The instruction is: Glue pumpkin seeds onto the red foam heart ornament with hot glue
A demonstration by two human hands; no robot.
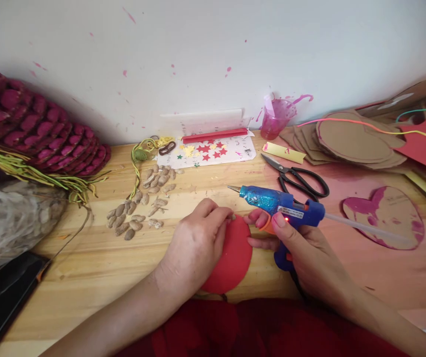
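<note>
My left hand (200,240) is closed over the upper left part of a round red piece (235,258), its fingertips pinched together at the top edge. Something small and pale shows at those fingertips, too little of it to name. In my right hand (305,248) is a blue glue gun (272,198), nozzle pointing left, above the red piece's upper right edge. A finger rests on its orange trigger, a red light glows on its side, and a clear glue stick (361,225) sticks out of its back. Two right fingertips reach the red piece's right edge.
Peanuts (120,218) lie left of my hands. Behind are paper stars (205,148) on a sheet, green yarn (138,154), black scissors (298,178) and a pink-stained cup (274,119). Cardboard discs (354,139) and a cardboard heart (387,218) sit right; a phone (8,292) lies left.
</note>
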